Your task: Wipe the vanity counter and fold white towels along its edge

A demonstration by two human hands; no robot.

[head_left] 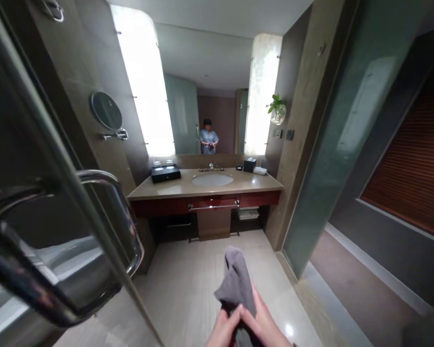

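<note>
A grey cloth (236,282) stands up in front of me, bunched at its lower end. My left hand (223,330) and my right hand (265,325) both grip that lower end, close together, at the bottom middle of the head view. The cloth's top flops forward over the pale floor tiles. In the wall mirror (206,96) I see my own small reflection, hands together at the chest.
A vanity counter (260,182) with an oval sink (212,180) stands ahead, a black tray (165,173) at its left, a tissue box (250,165) at its right. A glass door with a chrome handle (126,217) fills the left. A frosted glass panel (332,144) stands at the right.
</note>
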